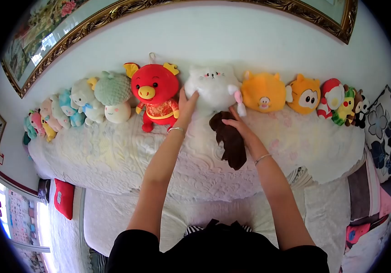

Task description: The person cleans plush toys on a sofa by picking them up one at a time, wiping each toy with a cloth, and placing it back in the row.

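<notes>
At the middle of the plush row, left hand (187, 103) cupped against the left side of the white plush cat (211, 88), thumb toward the front; fingers partly hidden, so cannot tell whether it grips. Right hand (240, 127) grasps a dark brown cloth (229, 141), thumb pressed over its upper edge, fingertips near the cat's lower right. Cloth droops toward the near side, in front of the cream quilted cover (195, 154). Cat sits upright on the cover, face outward; a pink-and-white piece (238, 101) at its right side, nature unclear.

Just left of the left hand: red pig plush (154, 88), yellow ears and snout. Farther left: green-capped plush (113, 91), grey plush (86, 101), then smaller toys. Right of the cat: round orange plush (263, 92), then big-eyed orange plush (304, 96); more toys toward the far right end.

Far side: white wall (213, 27) with a gold picture frame (127, 18). Near left: red cushion (64, 199).
</notes>
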Available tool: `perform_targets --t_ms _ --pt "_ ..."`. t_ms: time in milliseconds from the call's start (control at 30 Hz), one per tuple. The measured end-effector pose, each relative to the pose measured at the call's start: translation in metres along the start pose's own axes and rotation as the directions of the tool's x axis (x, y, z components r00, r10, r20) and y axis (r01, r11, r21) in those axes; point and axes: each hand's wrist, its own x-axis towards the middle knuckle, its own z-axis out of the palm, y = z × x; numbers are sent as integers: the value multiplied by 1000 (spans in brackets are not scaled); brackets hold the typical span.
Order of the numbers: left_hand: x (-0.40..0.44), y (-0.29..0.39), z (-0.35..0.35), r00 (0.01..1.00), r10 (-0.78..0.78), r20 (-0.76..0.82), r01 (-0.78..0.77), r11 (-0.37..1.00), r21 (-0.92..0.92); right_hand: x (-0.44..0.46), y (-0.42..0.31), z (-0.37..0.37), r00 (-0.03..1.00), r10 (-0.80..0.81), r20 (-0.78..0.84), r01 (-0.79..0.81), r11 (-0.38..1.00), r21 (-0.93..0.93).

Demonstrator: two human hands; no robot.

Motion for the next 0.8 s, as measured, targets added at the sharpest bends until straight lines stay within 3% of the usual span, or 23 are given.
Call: perform_targets --t_ms 100,167,267,367,500,567,800 --pt "3 -6 12 995 31 -94 -27 999 39 0 -8 -8 1000 2 -3 -2 1000 -27" --pt "1 0 9 992 17 -126 -7 997 76 0 -8 0 997 46 55 -53 992 119" --pt "-6 -12 9 987 84 -140 -84 996 8 -3 -3 2 1000 6 13 -7 996 85" --pt "-12 -11 11 979 118 -165 -107 992 73 -8 -10 5 999 50 -1 -50 996 75" --pt "-20 -14 12 983 88 -163 -88 996 8 -4 2 3 1000 11 -17 -10 999 47" --pt "-30 -9 16 988 38 -149 -48 997 -65 -8 0 6 1000 11 -21 -8 991 130" --pt "-33 -37 12 981 51 -188 -61 997 -46 -7 10 5 997 -55 -51 61 991 118"
